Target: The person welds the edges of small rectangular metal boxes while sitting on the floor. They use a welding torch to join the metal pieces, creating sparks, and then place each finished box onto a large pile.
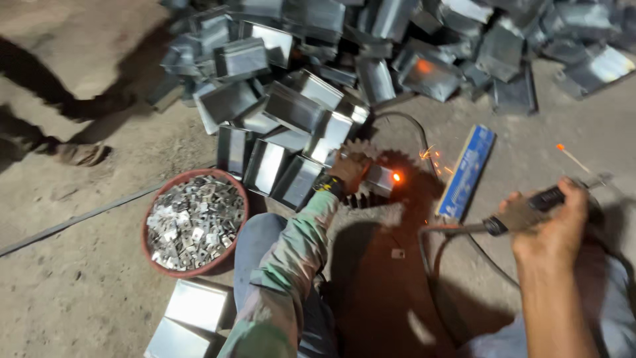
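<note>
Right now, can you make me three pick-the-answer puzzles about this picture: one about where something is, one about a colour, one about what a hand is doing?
1. Where is the round tub of small metal pieces?
A. left of the person's knee
B. on top of the box pile
C. in the right hand

2. What colour is the long flat packet on the floor?
A. green
B. blue
C. yellow

3. What is the right hand doing?
A. hanging open
B. resting flat on the floor
C. gripping a welding holder

Answers: A, the tub sits on the ground left of the knee; B, the packet is blue; C, the right hand is closed around the holder.
</note>
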